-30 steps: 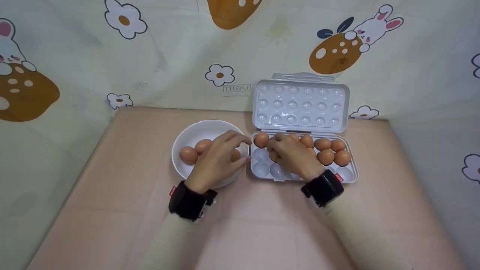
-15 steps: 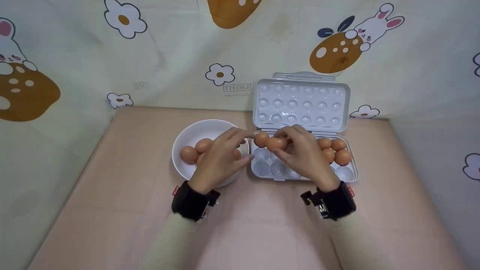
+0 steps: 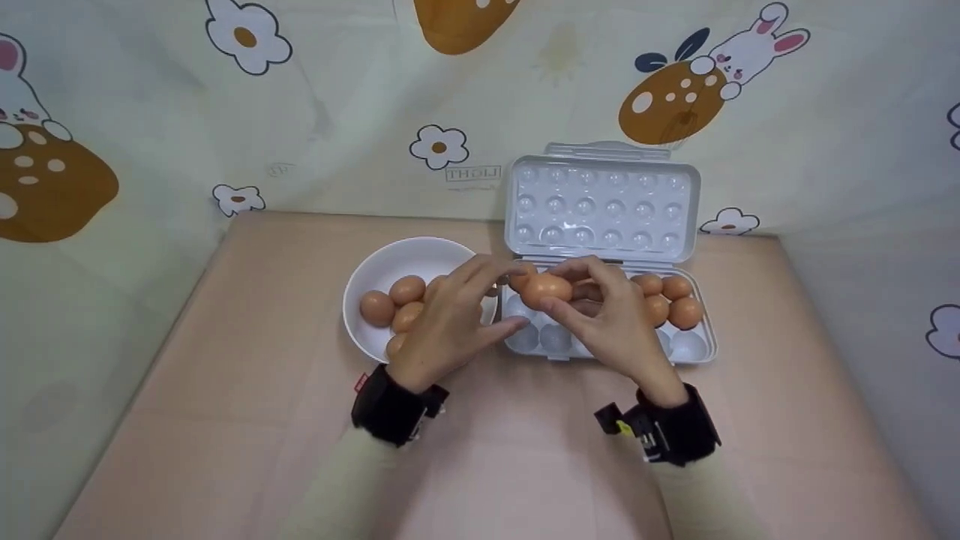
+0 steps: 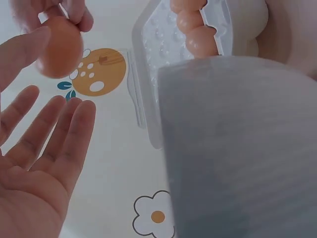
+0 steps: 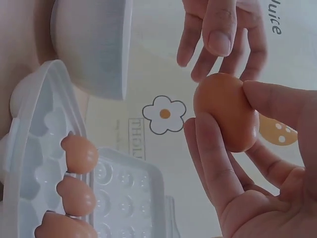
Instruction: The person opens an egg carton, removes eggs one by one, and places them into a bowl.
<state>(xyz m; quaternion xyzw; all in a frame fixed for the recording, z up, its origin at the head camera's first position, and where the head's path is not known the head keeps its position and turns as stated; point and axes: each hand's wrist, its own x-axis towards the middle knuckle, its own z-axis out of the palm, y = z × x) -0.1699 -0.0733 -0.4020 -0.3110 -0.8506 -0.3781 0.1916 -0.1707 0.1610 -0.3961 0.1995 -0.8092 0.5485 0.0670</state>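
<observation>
My right hand (image 3: 616,324) pinches a brown egg (image 3: 545,291) between thumb and fingers, raised over the left part of the egg box (image 3: 537,351). In the right wrist view the held egg (image 5: 226,111) shows whole, thumb on one side and fingers on the other. My left hand (image 3: 454,322) hovers over the right side of the white bowl (image 3: 369,264), fingers extended and spread, reaching toward that egg. Its palm (image 4: 34,183) faces the egg in the left wrist view, with nothing in it. Several brown eggs (image 3: 377,308) lie in the bowl, partly hidden by the left hand.
The egg box's lid (image 3: 600,206) stands raised at the back, against a printed cloth (image 3: 337,112). Several eggs (image 3: 685,313) sit in its right cups; the front cups (image 3: 688,345) hold none. Box and bowl stand side by side on a pinkish tabletop (image 3: 262,420).
My right hand has lifted an egg from the box's cups and turned it toward the left hand. My left hand has shifted slightly right, closer to the egg.
</observation>
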